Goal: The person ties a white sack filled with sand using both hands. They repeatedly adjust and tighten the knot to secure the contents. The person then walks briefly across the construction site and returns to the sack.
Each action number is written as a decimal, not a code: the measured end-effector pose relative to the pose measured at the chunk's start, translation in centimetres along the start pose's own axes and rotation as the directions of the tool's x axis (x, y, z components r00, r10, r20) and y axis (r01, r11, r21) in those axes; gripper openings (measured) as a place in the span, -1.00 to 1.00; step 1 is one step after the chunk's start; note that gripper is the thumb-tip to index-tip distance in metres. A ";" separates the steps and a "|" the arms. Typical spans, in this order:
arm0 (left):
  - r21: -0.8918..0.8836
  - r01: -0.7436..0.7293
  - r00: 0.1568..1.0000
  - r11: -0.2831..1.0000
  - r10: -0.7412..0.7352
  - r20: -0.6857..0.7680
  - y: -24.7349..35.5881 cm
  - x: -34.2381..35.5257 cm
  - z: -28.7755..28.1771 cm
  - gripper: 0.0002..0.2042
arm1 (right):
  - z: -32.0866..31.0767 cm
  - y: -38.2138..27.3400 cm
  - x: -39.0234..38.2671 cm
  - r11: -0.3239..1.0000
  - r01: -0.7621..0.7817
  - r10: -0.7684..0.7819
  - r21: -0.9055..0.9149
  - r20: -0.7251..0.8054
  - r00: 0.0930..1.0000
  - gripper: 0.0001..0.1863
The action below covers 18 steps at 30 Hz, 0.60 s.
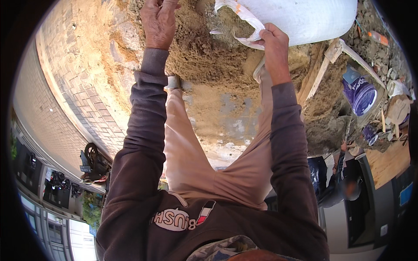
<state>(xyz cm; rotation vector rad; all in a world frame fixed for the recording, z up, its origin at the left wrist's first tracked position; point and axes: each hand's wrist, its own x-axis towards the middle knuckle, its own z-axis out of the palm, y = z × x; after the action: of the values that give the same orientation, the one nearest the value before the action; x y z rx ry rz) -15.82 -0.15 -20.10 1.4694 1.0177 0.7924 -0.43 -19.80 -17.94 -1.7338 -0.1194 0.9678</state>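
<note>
- From far away, I see brown sand (204, 56) spread out wide
- Up top, to the right, is the big white sack (309, 19)
- Off to its right, lower, is a purple bucket (358, 92)
- The right hand (275, 45) pinches the edge of the sack's mouth
- The left hand (159, 26) is over the sand; its fingertips get cut off, so I can't tell if they pinch anything

Across the chest of my dark brown long-sleeved sweatshirt (248, 226) runs pale block lettering (174, 219), upside down — and the round purple plastic bucket (358, 93) bears whitish print.
</note>
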 end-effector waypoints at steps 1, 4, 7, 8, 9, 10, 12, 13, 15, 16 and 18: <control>0.084 -0.010 0.998 0.996 0.004 0.070 -0.6 -0.4 0.1 -0.70 | 0.0 0.0 0.0 1.000 0.000 0.000 0.029 -0.004 1.000 -0.82; 0.358 0.080 0.876 0.930 -0.237 0.421 -3.7 -5.5 2.0 -0.60 | -0.2 0.2 0.2 0.994 -0.048 0.056 0.101 -0.076 0.995 -0.81; 0.310 -0.097 0.855 0.946 -0.081 0.513 -5.7 -10.6 5.6 -0.54 | -0.4 0.5 0.5 0.989 -0.054 0.066 0.135 -0.089 0.994 -0.82; 0.301 -0.115 0.859 0.947 -0.058 0.508 -5.8 -12.0 7.0 -0.54 | -0.4 0.6 0.6 0.986 -0.059 0.074 0.157 -0.089 0.993 -0.80; 0.278 -0.158 0.865 0.947 -0.003 0.501 -5.8 -12.9 8.1 -0.54 | -0.4 0.6 0.6 0.981 -0.068 0.086 0.181 -0.094 0.992 -0.77; 0.300 -0.097 0.851 0.949 -0.077 0.519 -5.9 -13.4 8.9 -0.55 | -0.4 0.6 0.6 0.971 -0.100 0.132 0.217 -0.139 0.982 -0.73; 0.296 -0.044 0.832 0.954 -0.129 0.540 -5.9 -13.7 10.1 -0.56 | -0.3 0.3 0.6 0.966 -0.055 0.097 0.254 -0.154 0.983 -0.72; 0.312 -0.062 0.828 0.948 -0.126 0.546 -6.0 -13.7 10.3 -0.58 | -0.2 0.1 0.5 0.961 -0.045 0.091 0.274 -0.157 0.983 -0.71; 0.304 -0.134 0.833 0.943 -0.059 0.549 -6.6 -13.1 10.7 -0.64 | -0.4 -0.5 0.2 0.975 -0.054 0.095 0.217 -0.183 0.978 -0.80; 0.305 -0.153 0.822 0.940 -0.050 0.567 -7.0 -13.0 10.8 -0.66 | -0.5 -0.8 0.1 0.981 -0.050 0.086 0.190 -0.187 0.979 -0.84; 0.306 -0.196 0.801 0.932 -0.028 0.598 -8.0 -12.4 11.0 -0.71 | -0.2 -1.2 0.0 0.981 -0.029 0.067 0.193 -0.192 0.979 -0.84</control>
<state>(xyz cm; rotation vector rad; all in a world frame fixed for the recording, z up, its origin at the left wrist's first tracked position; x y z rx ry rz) -12.19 -15.97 -28.83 1.9235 0.6209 0.1593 0.19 -19.50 -16.89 -1.6515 0.1404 0.8085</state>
